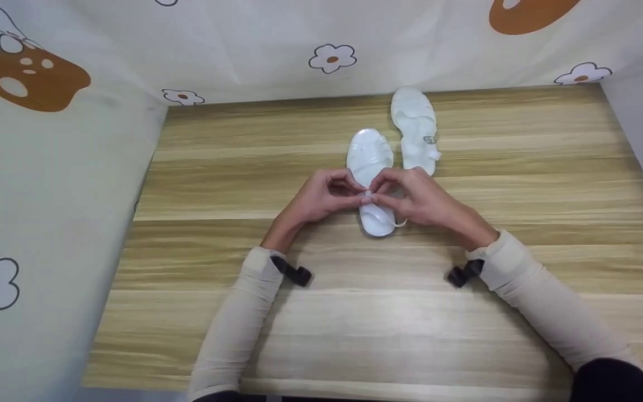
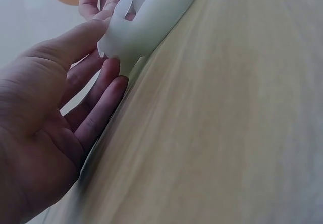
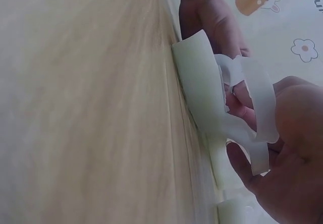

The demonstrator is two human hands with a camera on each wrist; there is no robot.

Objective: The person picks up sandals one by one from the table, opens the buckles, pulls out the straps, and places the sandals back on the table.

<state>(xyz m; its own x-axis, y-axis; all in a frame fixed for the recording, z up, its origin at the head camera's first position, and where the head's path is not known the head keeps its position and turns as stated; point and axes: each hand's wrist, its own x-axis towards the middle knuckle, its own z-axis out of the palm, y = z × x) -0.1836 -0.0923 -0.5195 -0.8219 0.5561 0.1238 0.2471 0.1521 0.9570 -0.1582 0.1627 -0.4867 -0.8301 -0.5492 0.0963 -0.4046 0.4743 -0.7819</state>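
Strap [image 3: 260, 100] of the near sandal [image 1: 369, 151] is pinched by both left hand [image 1: 317, 201] and right hand [image 1: 419, 195], thumbs against fingers. The near sandal lies on the table [image 1: 355, 324], toe pointing away, beside the other sandal [image 1: 411, 106]. Fingertips hide the exact place of work, so whether it is being closed or opened, I cannot tell. One pinch should hold firm while the other guides gently, without twisting.
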